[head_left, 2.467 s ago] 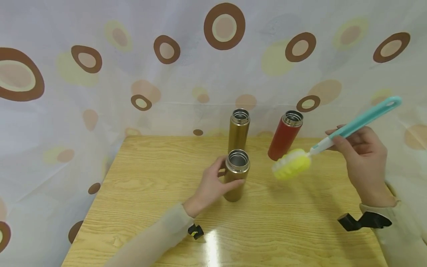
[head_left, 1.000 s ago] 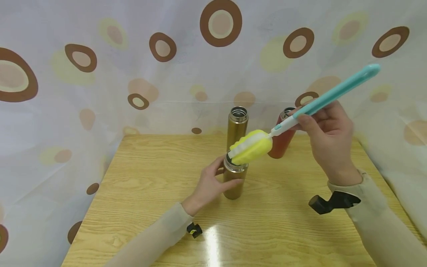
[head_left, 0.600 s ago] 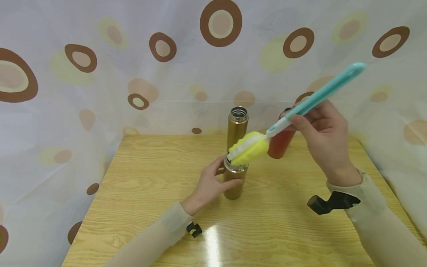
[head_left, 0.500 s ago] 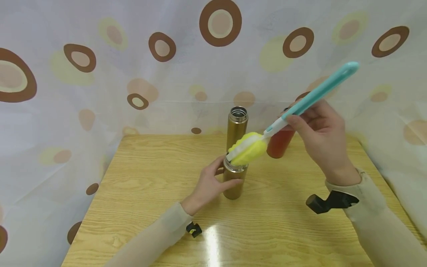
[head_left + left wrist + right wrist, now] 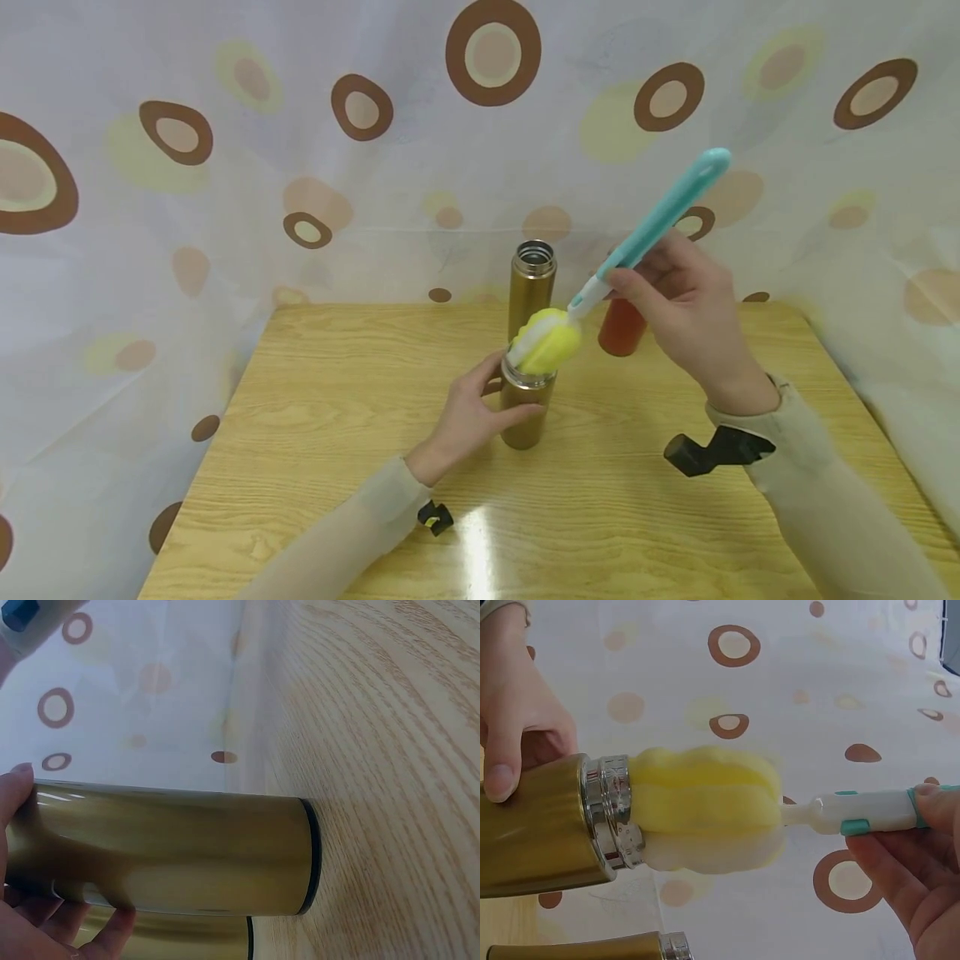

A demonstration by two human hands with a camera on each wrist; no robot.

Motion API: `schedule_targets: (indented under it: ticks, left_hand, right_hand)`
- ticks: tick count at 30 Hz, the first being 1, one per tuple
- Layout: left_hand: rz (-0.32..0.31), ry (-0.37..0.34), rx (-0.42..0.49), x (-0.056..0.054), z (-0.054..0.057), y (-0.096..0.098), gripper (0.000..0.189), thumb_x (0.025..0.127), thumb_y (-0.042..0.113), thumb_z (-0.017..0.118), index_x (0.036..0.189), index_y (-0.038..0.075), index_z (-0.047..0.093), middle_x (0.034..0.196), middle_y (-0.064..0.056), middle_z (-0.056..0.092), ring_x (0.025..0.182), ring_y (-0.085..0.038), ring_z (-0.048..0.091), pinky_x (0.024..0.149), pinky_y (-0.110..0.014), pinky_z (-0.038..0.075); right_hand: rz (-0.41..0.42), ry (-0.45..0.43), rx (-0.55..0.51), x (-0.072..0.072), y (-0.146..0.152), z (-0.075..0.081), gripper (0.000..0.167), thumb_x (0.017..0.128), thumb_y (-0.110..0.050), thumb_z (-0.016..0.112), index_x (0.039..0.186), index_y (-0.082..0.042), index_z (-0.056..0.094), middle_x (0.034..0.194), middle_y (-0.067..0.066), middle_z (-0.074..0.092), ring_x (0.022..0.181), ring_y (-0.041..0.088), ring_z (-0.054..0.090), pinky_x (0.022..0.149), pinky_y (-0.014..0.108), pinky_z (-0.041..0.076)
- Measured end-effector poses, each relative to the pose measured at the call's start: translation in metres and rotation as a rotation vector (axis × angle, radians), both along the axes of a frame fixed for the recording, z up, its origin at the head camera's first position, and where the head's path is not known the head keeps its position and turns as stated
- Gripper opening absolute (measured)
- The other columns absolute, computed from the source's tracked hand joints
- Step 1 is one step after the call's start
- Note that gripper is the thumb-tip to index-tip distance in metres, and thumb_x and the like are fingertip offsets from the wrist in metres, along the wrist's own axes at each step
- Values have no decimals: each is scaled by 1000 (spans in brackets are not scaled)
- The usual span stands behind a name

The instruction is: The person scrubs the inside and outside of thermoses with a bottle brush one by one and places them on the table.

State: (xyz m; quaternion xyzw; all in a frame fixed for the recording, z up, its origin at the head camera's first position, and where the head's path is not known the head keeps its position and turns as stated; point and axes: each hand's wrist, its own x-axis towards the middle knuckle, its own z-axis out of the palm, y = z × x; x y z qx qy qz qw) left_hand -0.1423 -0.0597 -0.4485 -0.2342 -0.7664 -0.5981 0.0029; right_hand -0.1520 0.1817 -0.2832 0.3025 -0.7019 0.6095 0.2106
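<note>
My left hand (image 5: 472, 408) grips a gold thermos bottle (image 5: 523, 425) that stands upright and lidless on the table. In the left wrist view, the bottle's dark base (image 5: 309, 856) sits on the wood. My right hand (image 5: 693, 321) pinches a bottle brush (image 5: 652, 225) where its teal handle meets the white neck. The yellow and white sponge head (image 5: 705, 810) has its tip in the bottle's steel mouth (image 5: 615, 810), most of it still outside. The brush slants, its handle end up and to the right.
Right behind the held bottle stands a second gold bottle (image 5: 532, 287), open at the top. A red bottle (image 5: 622, 325) is partly hidden behind my right hand. The wooden table (image 5: 360, 375) backs onto a patterned curtain (image 5: 420, 167).
My right hand has brought the brush leftward from beside the red bottle to the held bottle's mouth. The handle has tilted steeper and the sponge tip has entered. My left hand stays put.
</note>
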Motion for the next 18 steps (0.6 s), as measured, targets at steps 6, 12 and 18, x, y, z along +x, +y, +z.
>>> schedule_targets:
  ticks: [6,12,18]
  left_hand:
    - [5,2,7,-1,0,0,77,84,16,89,151,18,52,141,1,64,124,-18,63,103,-38,54]
    - [10,-3,3,-2,1,-1,76,84,16,89,151,18,53,140,1,65,124,-18,63,103,-38,54]
    - [3,-18,3,-1,0,-1,75,85,17,89,151,20,53,140,2,65,124,-17,63,104,-37,53]
  right_hand:
    - [-48,26,106,0,-7,2,22,91,13,71,113,12,66,94,5,77,83,11,74,78,23,60]
    - [-29,30,163,-8,-10,-8,21,94,9,71,114,10,65,96,2,77,84,10,74,78,23,61]
    - [10,62,182,-7,-14,-16,24,91,17,68,114,11,64,98,-1,75,87,9,74,80,24,61]
